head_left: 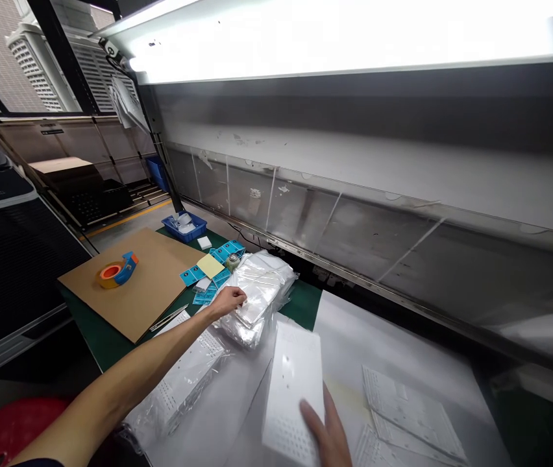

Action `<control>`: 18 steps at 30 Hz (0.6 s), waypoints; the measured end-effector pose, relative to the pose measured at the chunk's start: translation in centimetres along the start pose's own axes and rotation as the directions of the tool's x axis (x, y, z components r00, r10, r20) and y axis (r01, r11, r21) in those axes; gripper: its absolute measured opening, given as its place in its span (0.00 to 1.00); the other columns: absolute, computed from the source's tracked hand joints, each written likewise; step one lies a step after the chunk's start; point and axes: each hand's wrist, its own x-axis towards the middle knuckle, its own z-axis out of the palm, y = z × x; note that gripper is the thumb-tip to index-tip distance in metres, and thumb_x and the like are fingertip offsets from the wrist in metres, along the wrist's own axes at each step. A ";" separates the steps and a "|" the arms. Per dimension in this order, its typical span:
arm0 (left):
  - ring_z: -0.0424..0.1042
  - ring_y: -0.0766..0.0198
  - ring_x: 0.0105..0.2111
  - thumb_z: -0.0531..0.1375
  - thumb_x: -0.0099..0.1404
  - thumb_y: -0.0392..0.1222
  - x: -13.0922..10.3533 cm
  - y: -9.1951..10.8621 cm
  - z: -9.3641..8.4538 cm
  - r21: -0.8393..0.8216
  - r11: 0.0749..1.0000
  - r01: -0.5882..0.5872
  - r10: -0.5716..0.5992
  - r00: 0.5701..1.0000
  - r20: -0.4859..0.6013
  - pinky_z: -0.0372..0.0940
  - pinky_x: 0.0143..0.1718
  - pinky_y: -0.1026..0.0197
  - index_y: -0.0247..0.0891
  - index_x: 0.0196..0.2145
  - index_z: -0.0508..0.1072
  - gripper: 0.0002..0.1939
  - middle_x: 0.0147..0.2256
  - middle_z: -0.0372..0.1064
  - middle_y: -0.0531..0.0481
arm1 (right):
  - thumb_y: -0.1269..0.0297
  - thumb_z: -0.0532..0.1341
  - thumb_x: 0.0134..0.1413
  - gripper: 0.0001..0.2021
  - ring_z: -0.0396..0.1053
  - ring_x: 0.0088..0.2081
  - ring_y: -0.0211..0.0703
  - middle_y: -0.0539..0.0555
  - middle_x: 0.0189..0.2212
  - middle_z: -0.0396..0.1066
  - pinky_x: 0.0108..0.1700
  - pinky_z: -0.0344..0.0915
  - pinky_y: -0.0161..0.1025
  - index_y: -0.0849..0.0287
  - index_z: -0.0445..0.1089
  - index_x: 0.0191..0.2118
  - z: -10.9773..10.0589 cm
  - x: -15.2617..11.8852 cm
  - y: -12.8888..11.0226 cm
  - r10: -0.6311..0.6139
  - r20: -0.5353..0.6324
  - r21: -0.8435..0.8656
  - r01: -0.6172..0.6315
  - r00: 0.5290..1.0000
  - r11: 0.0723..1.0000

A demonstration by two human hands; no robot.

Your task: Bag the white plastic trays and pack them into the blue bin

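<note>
My right hand (328,428) grips a flat white panel (293,383) with rows of small holes, its thumb on the face and fingers behind the edge. Out at arm's length, my left hand (228,301) has its fingers pinched at the near side of a pile of clear plastic bags (259,279), seemingly on the edge of the top bag. Below my left forearm lie bagged white perforated panels (191,366). More white panels (413,412) rest on the white surface at the right.
Brown cardboard (154,259) carries an orange and blue tape dispenser (118,271). Blue label sheets (228,250), a yellow note pad (210,266) and a blue tray (184,227) sit beyond the bags. A grey sloped panel (306,201) bounds the bench's back, beneath a bright lamp.
</note>
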 end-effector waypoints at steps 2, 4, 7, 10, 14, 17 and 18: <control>0.70 0.65 0.32 0.55 0.65 0.46 0.2 0.2 -0.2 -0.071 0.997 0.024 -0.025 1.000 -0.009 0.67 0.35 0.57 0.32 0.37 0.70 0.13 0.33 0.70 0.50 | 0.53 0.62 0.48 0.37 0.67 0.50 0.55 0.58 0.53 0.66 0.46 0.66 0.51 0.51 0.47 0.62 2.8 2.5 -2.5 0.023 0.199 0.158 -0.055 0.980 0.986; 0.71 0.65 0.33 0.55 0.65 0.46 0.3 0.4 -0.3 -0.128 0.991 0.037 -0.041 0.999 -0.030 0.67 0.35 0.58 0.32 0.36 0.70 0.12 0.34 0.70 0.49 | 0.55 0.64 0.47 0.37 0.69 0.47 0.52 0.56 0.50 0.69 0.45 0.66 0.48 0.50 0.48 0.61 5.3 5.2 -3.4 0.030 0.312 0.212 -0.101 0.949 0.972; 0.70 0.65 0.31 0.55 0.64 0.44 0.4 0.7 -0.7 -0.172 0.985 0.026 -0.042 0.995 -0.092 0.66 0.33 0.60 0.32 0.34 0.70 0.11 0.31 0.70 0.49 | 0.57 0.67 0.41 0.40 0.72 0.41 0.53 0.57 0.44 0.72 0.42 0.67 0.49 0.54 0.51 0.60 7.4 8.1 -2.7 0.081 0.306 0.149 -0.131 0.949 0.980; 0.70 0.64 0.30 0.53 0.62 0.44 0.5 1.1 -1.3 -0.166 0.986 -0.022 -0.005 0.988 -0.157 0.65 0.32 0.61 0.32 0.32 0.71 0.12 0.30 0.71 0.48 | 0.58 0.68 0.39 0.41 0.73 0.38 0.54 0.59 0.41 0.74 0.40 0.68 0.50 0.58 0.51 0.60 7.8 9.2 -1.7 0.131 0.280 0.102 -0.166 0.951 0.981; 0.68 0.61 0.32 0.53 0.61 0.47 -0.2 2.9 -1.8 -0.083 0.988 -0.128 0.111 0.975 -0.192 0.62 0.35 0.59 0.36 0.32 0.71 0.13 0.31 0.71 0.47 | 0.59 0.67 0.41 0.38 0.73 0.39 0.52 0.56 0.42 0.73 0.39 0.68 0.47 0.55 0.53 0.59 8.9 11.6 -2.1 0.072 0.300 0.149 -0.122 0.951 0.981; 0.66 0.58 0.34 0.56 0.59 0.46 -2.9 5.1 -1.3 -0.002 0.970 -0.243 0.240 0.961 -0.134 0.59 0.40 0.58 0.38 0.30 0.73 0.10 0.32 0.70 0.46 | 0.62 0.66 0.40 0.38 0.72 0.40 0.52 0.56 0.43 0.73 0.39 0.69 0.44 0.55 0.53 0.60 10.8 15.1 -2.7 0.032 0.236 0.189 -0.078 0.971 0.979; 0.66 0.58 0.35 0.57 0.59 0.45 -4.3 5.8 -1.0 0.023 0.957 -0.288 0.289 0.953 -0.091 0.59 0.40 0.57 0.39 0.30 0.73 0.09 0.32 0.70 0.46 | 0.63 0.66 0.39 0.39 0.72 0.40 0.52 0.57 0.43 0.73 0.39 0.69 0.44 0.56 0.53 0.60 11.4 16.3 -2.8 0.028 0.208 0.195 -0.070 0.978 0.978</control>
